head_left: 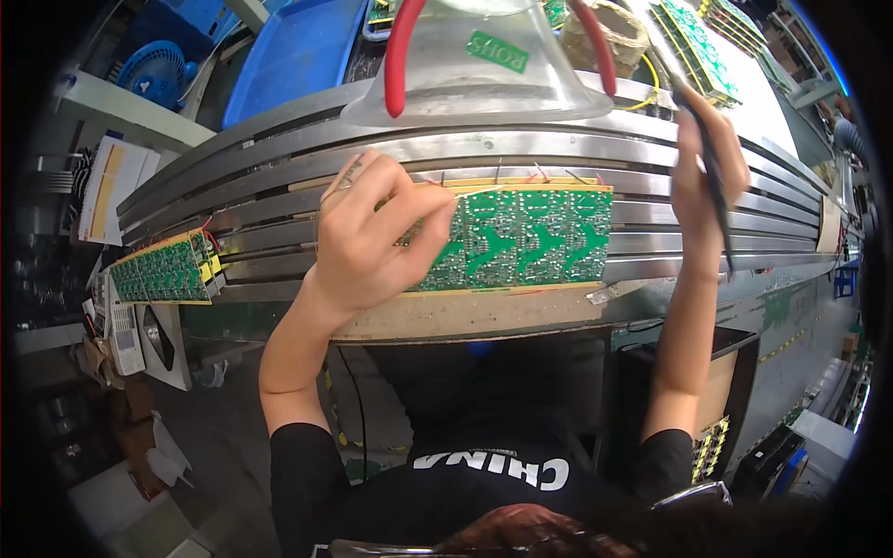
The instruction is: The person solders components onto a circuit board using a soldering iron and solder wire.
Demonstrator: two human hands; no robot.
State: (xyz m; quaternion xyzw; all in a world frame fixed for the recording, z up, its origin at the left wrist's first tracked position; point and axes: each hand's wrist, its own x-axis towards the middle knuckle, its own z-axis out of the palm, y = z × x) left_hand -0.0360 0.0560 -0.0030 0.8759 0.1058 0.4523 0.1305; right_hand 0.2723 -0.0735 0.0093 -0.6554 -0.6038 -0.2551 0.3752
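A green circuit board panel lies in front of me on the metal rails, with short wires along its far edge. My left hand covers the panel's left part. Its thumb and forefinger are pinched together on a thin pale wire, which reaches over the panel's far edge. To the right of the panel, my right hand is raised. Its fingers are closed round a long, slender black tool; I cannot tell its exact kind.
A second green board panel lies at the rails' left end. Beyond the rails stands a clear fume hood with red-handled pliers in front. Farther off are a blue tray, a wire roll and more boards.
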